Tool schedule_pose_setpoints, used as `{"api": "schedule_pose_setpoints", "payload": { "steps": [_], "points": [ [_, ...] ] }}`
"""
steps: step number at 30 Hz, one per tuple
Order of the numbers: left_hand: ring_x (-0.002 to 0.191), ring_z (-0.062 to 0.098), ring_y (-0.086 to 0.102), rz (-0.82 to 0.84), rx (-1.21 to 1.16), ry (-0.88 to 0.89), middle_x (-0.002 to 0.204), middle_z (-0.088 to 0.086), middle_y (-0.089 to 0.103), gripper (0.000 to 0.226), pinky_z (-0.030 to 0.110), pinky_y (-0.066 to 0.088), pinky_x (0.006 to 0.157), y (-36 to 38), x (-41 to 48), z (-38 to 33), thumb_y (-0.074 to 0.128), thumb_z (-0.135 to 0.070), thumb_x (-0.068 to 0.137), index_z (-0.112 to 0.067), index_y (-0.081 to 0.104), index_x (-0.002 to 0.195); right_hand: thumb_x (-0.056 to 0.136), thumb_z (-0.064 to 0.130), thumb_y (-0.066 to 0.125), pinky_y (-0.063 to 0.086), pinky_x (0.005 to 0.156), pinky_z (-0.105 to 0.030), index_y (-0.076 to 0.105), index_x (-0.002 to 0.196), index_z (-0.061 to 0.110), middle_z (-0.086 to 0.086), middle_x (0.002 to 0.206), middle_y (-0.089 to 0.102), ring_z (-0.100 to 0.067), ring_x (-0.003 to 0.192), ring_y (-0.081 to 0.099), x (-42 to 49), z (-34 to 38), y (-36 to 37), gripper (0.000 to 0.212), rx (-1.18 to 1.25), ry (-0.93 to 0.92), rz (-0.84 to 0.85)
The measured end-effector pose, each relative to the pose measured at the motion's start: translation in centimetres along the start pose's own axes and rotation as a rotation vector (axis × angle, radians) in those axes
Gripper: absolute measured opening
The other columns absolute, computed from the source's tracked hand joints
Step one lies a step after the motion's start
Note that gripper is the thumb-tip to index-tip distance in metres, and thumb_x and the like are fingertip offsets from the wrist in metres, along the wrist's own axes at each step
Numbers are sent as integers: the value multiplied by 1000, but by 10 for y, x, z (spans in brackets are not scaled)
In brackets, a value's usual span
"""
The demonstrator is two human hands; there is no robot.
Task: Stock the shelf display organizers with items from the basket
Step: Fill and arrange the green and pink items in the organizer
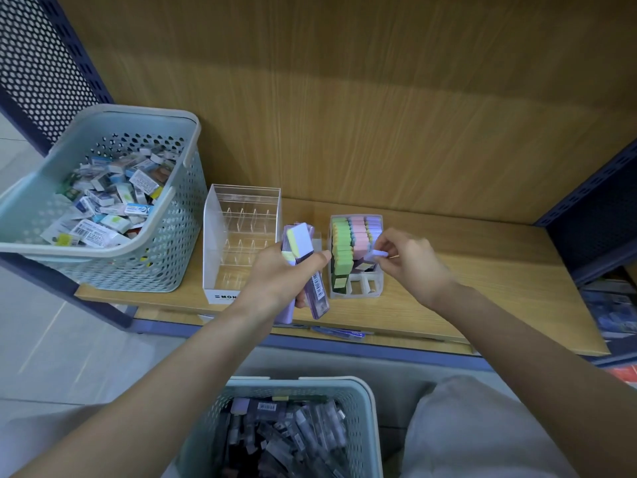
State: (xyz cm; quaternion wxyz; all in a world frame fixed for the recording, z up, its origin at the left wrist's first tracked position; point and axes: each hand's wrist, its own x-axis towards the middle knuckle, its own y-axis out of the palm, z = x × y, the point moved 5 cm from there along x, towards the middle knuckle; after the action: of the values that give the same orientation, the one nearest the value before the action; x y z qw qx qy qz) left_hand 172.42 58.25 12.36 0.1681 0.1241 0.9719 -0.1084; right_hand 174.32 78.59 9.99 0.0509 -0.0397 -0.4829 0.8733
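My left hand grips a bundle of slim purple and yellow-capped lead cases above the shelf front. To its right, my right hand pinches one purple case over the small white organizer, which holds rows of green, pink and purple cases. An empty clear acrylic organizer with dividers stands left of my left hand. A pale blue basket full of dark lead cases sits near my lap at the bottom.
A second pale blue basket of small boxed erasers stands at the shelf's left end. The wooden shelf has a wood back panel and dark blue perforated uprights. Packaged goods show on a lower shelf at far right.
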Motion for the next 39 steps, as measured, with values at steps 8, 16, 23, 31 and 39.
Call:
{"api": "schedule_pose_setpoints", "payload": {
  "steps": [8, 16, 23, 31, 39],
  "points": [
    [31, 6, 38, 7, 27, -20, 57, 6, 57, 20, 14, 36, 36, -2, 4, 0, 68, -26, 85, -11, 56, 77, 90, 14, 57, 51, 76, -39, 59, 100, 17, 4, 100, 62, -18, 87, 61, 16, 4, 4, 10, -143, -69, 32],
    [32, 6, 40, 15, 27, -23, 58, 5, 57, 20, 14, 38, 37, -3, 5, 0, 68, -27, 85, -10, 57, 81, 89, 12, 58, 50, 81, -35, 61, 101, 15, 1, 99, 63, -17, 90, 61, 23, -3, 2, 12, -114, -49, 92],
    [35, 8, 41, 12, 24, -20, 60, 5, 58, 19, 16, 40, 39, -5, 4, 2, 68, -28, 84, -14, 57, 78, 91, 12, 55, 49, 81, -37, 59, 105, 13, -4, 105, 62, -23, 94, 59, 21, -6, 0, 15, -168, -53, 75],
    [36, 10, 40, 21, 22, -18, 60, 5, 57, 18, 17, 39, 39, -3, 3, 3, 69, -27, 84, -15, 57, 79, 93, 11, 52, 46, 75, -39, 56, 105, 10, -6, 109, 57, -31, 92, 59, 17, -16, -11, 13, -244, -73, -54],
    [34, 8, 40, 20, 37, -24, 63, 6, 59, 18, 17, 40, 39, -2, 4, 5, 68, -27, 84, -16, 56, 78, 94, 15, 54, 37, 63, -30, 61, 108, 11, -4, 107, 58, -28, 94, 59, 20, -13, -10, 16, -361, -129, -116]
  ]
}}
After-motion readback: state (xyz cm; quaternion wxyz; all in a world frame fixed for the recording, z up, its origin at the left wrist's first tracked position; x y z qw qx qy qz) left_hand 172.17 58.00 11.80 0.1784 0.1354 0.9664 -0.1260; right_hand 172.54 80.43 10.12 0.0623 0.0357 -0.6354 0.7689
